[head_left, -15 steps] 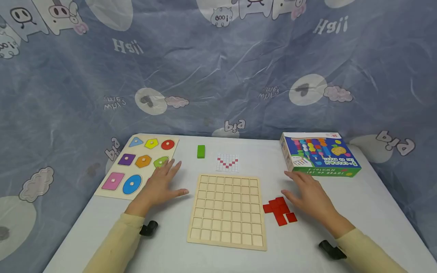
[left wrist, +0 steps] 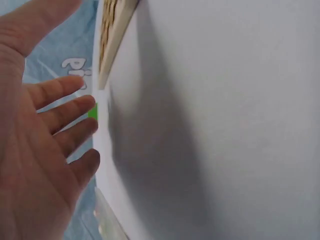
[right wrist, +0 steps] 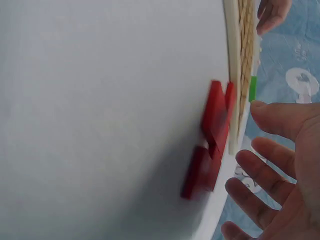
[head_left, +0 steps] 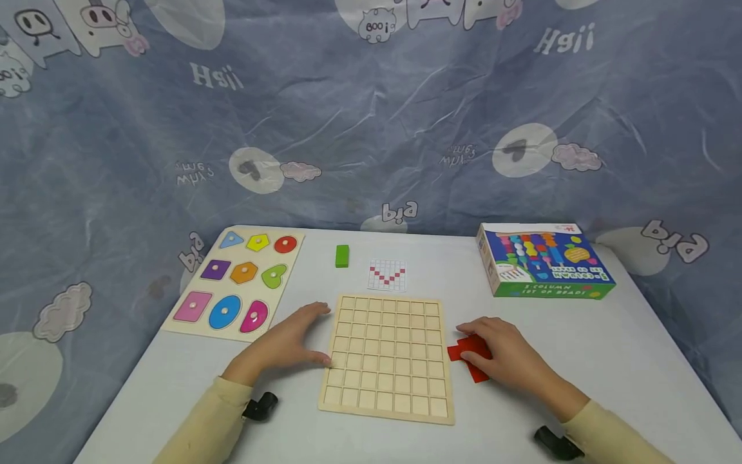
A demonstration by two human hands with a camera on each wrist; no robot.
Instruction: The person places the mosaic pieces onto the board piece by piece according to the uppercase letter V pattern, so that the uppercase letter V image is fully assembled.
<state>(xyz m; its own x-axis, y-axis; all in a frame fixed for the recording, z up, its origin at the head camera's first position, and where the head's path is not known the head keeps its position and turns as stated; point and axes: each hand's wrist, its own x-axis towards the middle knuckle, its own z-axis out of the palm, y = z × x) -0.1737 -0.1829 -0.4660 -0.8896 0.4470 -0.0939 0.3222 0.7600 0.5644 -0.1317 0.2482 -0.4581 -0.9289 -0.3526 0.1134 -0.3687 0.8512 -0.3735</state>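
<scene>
A pale wooden grid board (head_left: 385, 361) lies on the white table, its square cells bare. Beside its left edge my left hand (head_left: 281, 345) is spread, with the thumb at the frame and nothing held. Several flat red square tiles (head_left: 478, 372) lie in a loose cluster off the board's right edge. Over that cluster reaches my right hand (head_left: 513, 357), covering part of it. In the right wrist view the right hand's fingers look loosely extended, apart from the red tiles (right wrist: 214, 115); from the head view I cannot tell whether they touch.
Behind the board lie a pattern card (head_left: 388, 276) with a red V and a green block (head_left: 342, 256). A shape puzzle board (head_left: 194, 328) is at left, a colourful box (head_left: 545, 258) at back right. A patterned curtain (head_left: 348, 129) hangs behind the table.
My left hand has moved right and nearer, from over the shape puzzle to the grid board's left edge. My right hand has come down and left onto the red tiles.
</scene>
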